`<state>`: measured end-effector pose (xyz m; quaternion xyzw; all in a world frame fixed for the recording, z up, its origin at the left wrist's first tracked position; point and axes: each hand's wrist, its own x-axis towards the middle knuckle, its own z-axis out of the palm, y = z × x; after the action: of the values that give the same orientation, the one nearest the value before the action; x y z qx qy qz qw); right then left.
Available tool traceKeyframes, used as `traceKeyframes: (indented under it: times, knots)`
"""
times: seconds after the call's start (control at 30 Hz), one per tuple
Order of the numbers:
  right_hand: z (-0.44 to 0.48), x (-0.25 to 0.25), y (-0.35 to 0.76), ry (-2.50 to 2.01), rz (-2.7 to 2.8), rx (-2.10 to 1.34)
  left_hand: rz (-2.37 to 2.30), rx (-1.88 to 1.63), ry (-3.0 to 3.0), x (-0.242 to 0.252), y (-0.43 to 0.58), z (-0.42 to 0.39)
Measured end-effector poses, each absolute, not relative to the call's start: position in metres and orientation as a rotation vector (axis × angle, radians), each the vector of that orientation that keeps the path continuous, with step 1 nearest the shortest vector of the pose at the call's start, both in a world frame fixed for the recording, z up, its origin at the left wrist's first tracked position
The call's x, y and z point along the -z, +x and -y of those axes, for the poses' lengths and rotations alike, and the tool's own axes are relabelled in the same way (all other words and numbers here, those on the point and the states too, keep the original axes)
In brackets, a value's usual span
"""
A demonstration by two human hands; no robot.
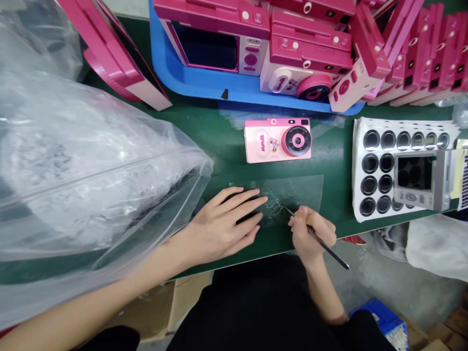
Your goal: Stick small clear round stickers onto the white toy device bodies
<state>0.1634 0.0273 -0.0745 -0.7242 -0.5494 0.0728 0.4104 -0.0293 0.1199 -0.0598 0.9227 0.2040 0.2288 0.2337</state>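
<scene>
Near a boxy pink "Minnie" camera (268,142), the left hand (228,224) splays over clear film (309,189), the right hand (311,235) pinching a slim tool (329,248).

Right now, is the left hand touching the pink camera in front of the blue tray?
Apart: the head view shows green table between the left hand and the pink camera.

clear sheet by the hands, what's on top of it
Small clear pieces lie on the sheet, near the tip of the dark tool. What lies beneath the left hand, over the sheet's left part, is hidden.
</scene>
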Motion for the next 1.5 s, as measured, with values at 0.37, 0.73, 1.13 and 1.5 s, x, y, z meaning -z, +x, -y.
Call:
traceKeyframes:
  times: [0.37, 0.73, 1.13, 1.5]
  knots:
    - [-0.0292, 0.0749, 0.1623, -1.792, 1.365, -0.19, -0.555, -0.636, 2.535, 0.0613, -0.0295, -0.1193]
    - [-0.0264, 0.077, 0.164, -1.806, 1.363, -0.209, -0.567, -0.631, 2.532, 0.0606, -0.0294, -0.1187]
    - [-0.0294, 0.0743, 0.1605, -1.829, 1.336, -0.189, -0.566, -0.636, 2.534, 0.0609, -0.0293, -0.1188]
    - [-0.0294, 0.0735, 0.1608, -1.849, 1.331, -0.155, -0.556, -0.618, 2.52, 0.0622, -0.0309, -0.1185]
